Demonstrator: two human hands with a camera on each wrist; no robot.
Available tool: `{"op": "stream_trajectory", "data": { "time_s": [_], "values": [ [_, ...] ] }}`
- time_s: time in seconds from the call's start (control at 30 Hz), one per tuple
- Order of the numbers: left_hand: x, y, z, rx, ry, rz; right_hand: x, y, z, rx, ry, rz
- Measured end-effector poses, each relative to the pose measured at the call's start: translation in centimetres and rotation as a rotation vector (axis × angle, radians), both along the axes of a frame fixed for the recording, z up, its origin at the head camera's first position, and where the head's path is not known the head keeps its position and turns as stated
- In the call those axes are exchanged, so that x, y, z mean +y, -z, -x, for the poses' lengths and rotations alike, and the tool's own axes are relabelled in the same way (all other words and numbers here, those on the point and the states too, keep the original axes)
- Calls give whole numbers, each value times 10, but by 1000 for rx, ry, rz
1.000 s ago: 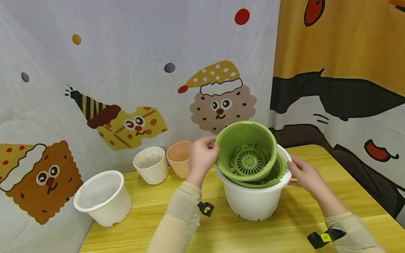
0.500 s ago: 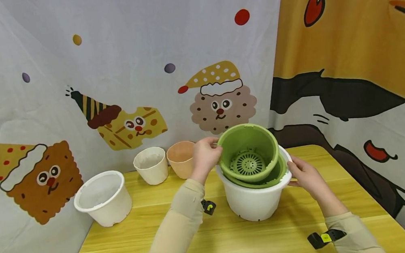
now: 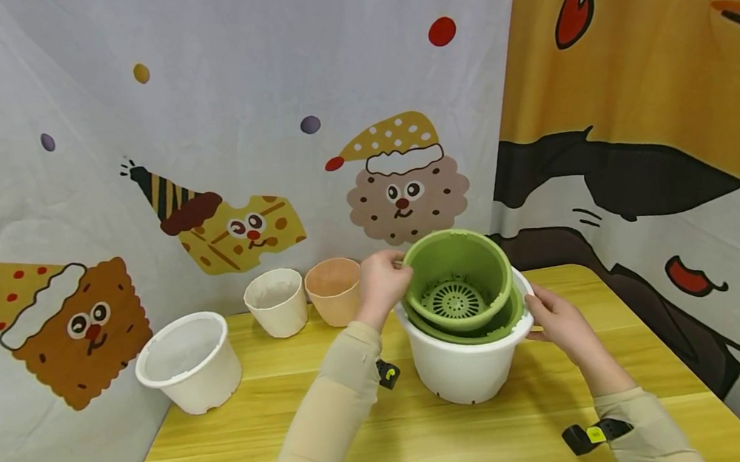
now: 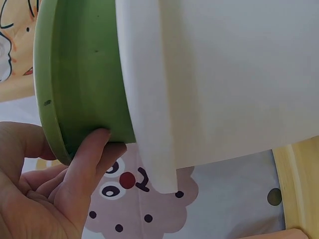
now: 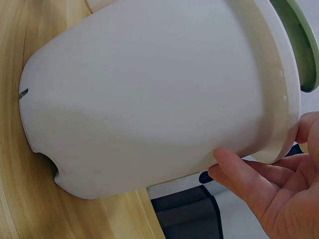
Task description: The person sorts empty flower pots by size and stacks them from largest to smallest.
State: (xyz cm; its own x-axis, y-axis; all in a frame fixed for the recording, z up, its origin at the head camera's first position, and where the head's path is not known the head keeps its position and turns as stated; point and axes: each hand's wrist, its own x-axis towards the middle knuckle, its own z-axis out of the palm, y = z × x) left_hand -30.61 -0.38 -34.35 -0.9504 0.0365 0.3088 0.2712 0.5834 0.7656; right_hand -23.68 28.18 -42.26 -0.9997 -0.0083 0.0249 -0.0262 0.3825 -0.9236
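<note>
Grips upper green pot (image 3: pixel 458 280) by its rim with left hand (image 3: pixel 383 285), tilted partly inside lower green pot (image 3: pixel 502 320) within white pot (image 3: pixel 467 370); holds white pot's rim with right hand (image 3: pixel 557 318). Appears partway nested, with upper green pot not seated. Shows other white pot (image 3: pixel 207 380), cream pot (image 3: pixel 283 320) and peach pot (image 3: pixel 335 308) unstacked on counter (image 3: pixel 438 447).

The upper green pot (image 3: pixel 442 255) hides most of the lower green pot (image 3: pixel 508 314) from us, including its bottom. We lose part of the peach pot (image 3: pixel 332 298) behind the left hand (image 3: pixel 383 285). In the left wrist view, the white pot (image 4: pixel 239 79) runs off the right edge, base unseen; in the right wrist view, that edge cuts the right hand (image 5: pixel 289 189).
</note>
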Motion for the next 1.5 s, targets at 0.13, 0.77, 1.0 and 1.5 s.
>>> {"op": "stream_trajectory", "data": {
  "time_s": [0.13,0.77,1.0,1.5],
  "values": [
    [3,3,3,-15,1,16,0,0,0,3,0,3],
    [11,11,7,-2,-31,138,0,1,1,9,0,-1],
    [14,12,9,20,-25,173,0,2,2,9,4,-4],
    [20,14,8,65,-33,258,0,1,1,3,10,-3]
  ]
}}
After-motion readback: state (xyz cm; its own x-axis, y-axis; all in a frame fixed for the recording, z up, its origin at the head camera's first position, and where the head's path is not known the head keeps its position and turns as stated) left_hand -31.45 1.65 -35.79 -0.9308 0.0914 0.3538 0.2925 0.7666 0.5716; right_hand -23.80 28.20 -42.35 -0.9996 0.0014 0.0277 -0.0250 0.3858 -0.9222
